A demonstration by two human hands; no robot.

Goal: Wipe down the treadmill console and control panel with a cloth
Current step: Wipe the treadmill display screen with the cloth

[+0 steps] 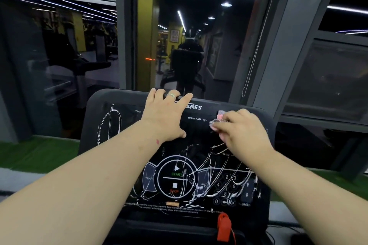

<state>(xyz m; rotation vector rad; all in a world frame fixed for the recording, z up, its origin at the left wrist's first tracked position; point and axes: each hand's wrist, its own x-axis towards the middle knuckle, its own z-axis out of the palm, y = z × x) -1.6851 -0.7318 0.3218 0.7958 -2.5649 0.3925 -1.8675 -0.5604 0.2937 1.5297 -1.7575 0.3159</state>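
Note:
The black treadmill console fills the middle of the view, streaked with white scribble marks at its left edge and across the control panel. My left hand lies on the console's upper part, fingers hooked over the top edge, a ring on one finger. My right hand holds a small bunched cloth, pinkish and grey, against the upper right of the console near the HEART RATE label. Most of the cloth is hidden under my fingers.
A red safety key with a cord hangs at the console's lower edge. A dark window right behind the console reflects the gym. A thin cord hangs at the right. Green turf lies on both sides.

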